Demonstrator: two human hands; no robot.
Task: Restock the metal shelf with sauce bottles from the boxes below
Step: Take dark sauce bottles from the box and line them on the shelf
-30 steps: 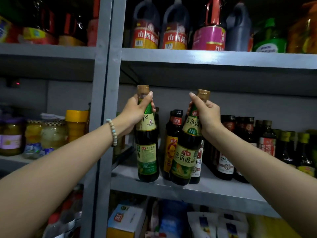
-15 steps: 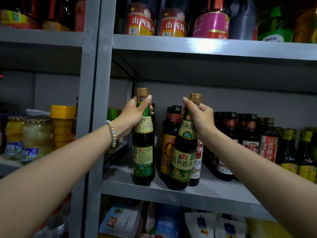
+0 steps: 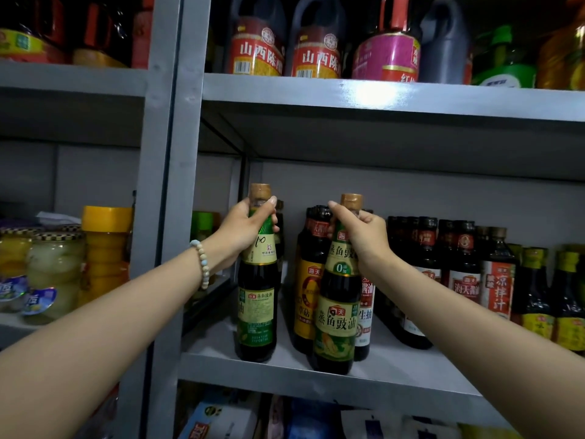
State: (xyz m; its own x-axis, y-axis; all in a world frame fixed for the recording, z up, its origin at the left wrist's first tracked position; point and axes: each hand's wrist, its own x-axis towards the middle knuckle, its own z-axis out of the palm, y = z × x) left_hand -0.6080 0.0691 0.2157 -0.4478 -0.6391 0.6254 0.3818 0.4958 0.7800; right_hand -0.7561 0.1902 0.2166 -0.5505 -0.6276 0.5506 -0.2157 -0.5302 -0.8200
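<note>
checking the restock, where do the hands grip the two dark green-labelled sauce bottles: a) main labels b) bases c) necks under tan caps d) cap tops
c: the left hand and right hand curl round the necks of the left bottle and right bottle, below the tan caps.

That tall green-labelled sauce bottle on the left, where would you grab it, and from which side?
By the slim neck just under the tan cap, coming from the open front of the shelf. The green-labelled bottle stands upright, its neck narrower than its body, so fingers wrap round it; the left hand grips there. A yellow-labelled bottle stands close on its right, leaving little room.
</note>
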